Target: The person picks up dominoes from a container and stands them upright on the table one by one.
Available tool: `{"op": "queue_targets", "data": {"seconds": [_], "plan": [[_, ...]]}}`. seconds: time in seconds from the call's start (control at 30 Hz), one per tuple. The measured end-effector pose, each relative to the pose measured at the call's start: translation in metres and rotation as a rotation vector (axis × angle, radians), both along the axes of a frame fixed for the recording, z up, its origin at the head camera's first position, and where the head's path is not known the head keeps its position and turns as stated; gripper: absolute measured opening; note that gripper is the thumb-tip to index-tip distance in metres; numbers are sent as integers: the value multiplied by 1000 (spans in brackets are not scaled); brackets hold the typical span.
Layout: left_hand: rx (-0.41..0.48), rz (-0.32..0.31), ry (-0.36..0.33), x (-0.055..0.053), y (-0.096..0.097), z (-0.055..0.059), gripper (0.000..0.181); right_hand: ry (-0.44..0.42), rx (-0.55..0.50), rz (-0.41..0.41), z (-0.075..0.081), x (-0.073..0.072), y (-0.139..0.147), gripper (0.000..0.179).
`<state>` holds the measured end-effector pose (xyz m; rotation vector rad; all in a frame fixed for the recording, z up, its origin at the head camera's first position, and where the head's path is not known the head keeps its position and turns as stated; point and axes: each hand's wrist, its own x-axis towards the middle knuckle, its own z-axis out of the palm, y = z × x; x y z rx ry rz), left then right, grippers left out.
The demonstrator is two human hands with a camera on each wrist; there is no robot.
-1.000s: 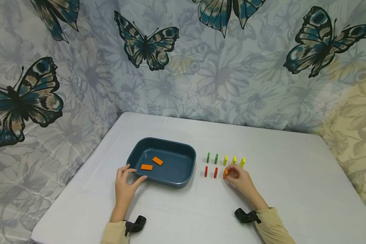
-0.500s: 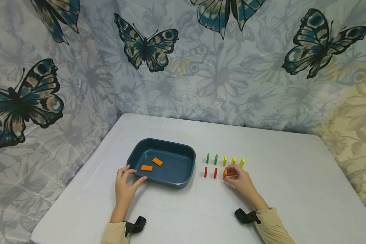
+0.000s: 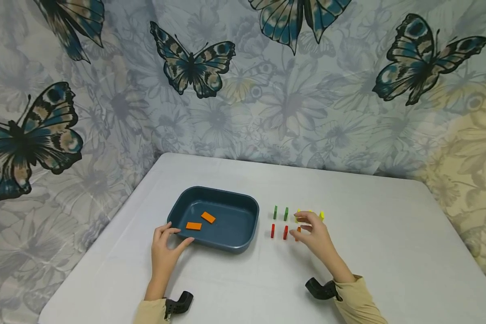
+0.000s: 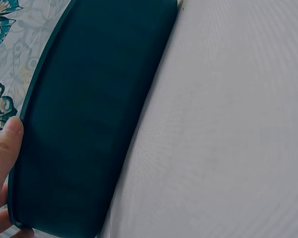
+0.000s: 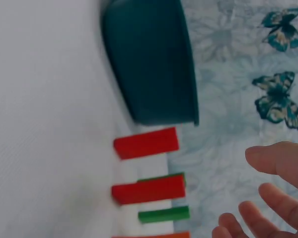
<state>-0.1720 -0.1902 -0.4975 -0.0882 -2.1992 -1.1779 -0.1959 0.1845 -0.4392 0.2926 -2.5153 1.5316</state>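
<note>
My left hand (image 3: 164, 252) holds the near-left corner of a dark blue rectangular basin (image 3: 243, 245), thumb on the near side and fingers at the left rim. Two orange blocks (image 3: 193, 226) lie flat inside it. In the left wrist view the thumb (image 4: 7, 144) touches the basin's rim. My right hand (image 3: 316, 236) is beside an upright orange block (image 3: 299, 229), fingers spread and holding nothing. That block is partly hidden by the hand. Left of it stand two red blocks (image 3: 285, 232), also seen in the right wrist view.
Behind the red blocks stand two green blocks (image 3: 286, 213). A row of yellow blocks (image 3: 321, 215) continues to the right, partly covered by the right hand. A white cloth covers the table (image 3: 243, 292). Butterfly-patterned fabric (image 3: 227, 126) hangs behind it.
My right hand has let go of the orange block, which still stands in line with the red ones. Its fingers have spread and risen slightly. The left hand stays at the basin.
</note>
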Motion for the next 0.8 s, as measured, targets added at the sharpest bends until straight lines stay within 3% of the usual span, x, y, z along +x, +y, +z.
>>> {"op": "queue_targets", "data": {"seconds": [0.13,0.37,0.5,0.8], "plan": [[-4,-2,15,0,-2,0,37,50,-5,46,2,-9,-12,38],[4,0,8,-3,-5,2,37,38,-78,141,42,-22,-58,32],[8,13,4,-1,-5,1,37,81,-82,159,36,-38,-83,33],[4,-2,-16,1,-3,-2,37,130,-61,196,44,-55,-140,25]]}}
